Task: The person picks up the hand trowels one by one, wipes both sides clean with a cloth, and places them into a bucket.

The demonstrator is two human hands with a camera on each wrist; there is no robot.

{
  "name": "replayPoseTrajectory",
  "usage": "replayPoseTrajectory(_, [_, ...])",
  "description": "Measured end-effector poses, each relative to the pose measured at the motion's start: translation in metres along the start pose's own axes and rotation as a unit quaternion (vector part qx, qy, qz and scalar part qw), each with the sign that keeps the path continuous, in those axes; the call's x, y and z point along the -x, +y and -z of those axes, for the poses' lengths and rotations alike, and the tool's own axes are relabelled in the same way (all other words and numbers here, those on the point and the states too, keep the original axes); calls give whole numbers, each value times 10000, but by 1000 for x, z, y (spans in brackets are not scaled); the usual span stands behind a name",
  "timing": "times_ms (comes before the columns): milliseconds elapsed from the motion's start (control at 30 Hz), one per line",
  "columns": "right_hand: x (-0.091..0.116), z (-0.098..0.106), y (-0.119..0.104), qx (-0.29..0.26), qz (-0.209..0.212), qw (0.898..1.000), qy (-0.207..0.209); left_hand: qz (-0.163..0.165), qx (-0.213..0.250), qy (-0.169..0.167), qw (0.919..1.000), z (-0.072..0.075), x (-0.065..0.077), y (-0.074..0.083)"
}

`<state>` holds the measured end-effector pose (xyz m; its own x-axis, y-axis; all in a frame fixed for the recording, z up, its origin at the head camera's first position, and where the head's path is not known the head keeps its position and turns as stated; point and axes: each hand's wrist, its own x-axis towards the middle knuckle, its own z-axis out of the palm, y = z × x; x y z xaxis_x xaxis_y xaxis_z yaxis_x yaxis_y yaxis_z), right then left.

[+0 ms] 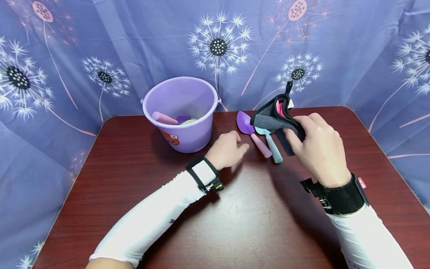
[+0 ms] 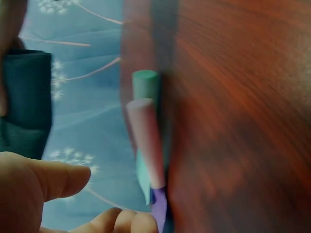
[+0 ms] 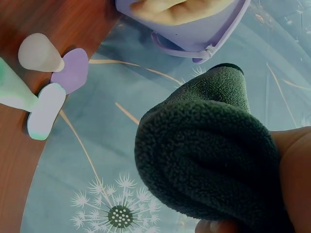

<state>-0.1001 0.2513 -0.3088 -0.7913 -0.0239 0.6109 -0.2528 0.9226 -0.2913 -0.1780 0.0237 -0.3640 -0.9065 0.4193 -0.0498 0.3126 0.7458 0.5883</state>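
Note:
My right hand (image 1: 320,147) holds a folded dark grey cloth (image 1: 268,118) with black trim, a black loop and a pink inside, raised above the table. In the right wrist view the cloth (image 3: 204,160) looks thick and fleecy, its folds bunched. My left hand (image 1: 227,150) hovers with loosely bent fingers and nothing in them, between the bucket and two toy shovels. One shovel (image 1: 246,122) has a purple blade and pink handle; beside it lies a teal shovel (image 1: 273,147), its blade partly covered by the cloth from the head view.
A purple bucket (image 1: 198,136) stands at the back left of the brown table (image 1: 134,186). Inside it are a pink handle (image 1: 164,118) and purple and green pieces. Behind the table hangs a blue curtain (image 1: 151,45) with dandelion prints.

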Motion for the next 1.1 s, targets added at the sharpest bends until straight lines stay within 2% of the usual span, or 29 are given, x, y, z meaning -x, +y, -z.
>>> replayPoseTrajectory(233, [0,-1,0,42,16,10000,24,402,-36,212,9990,-28,-26,11])
replayPoseTrajectory(500, [0,-1,-4,17,6,10000,-2,666,1,308,9973,-47,-45,26])
replayPoseTrajectory(733, [0,-2,-5,14,77,10000,24,918,-232,115,9954,-48,-47,26])
replayPoseTrajectory(967, [1,-3,-5,31,128,9999,71,686,-149,58,9975,-38,-41,18])
replayPoseTrajectory(1100, [2,-3,-4,59,120,9999,17,784,-283,98,9965,-36,-41,15])
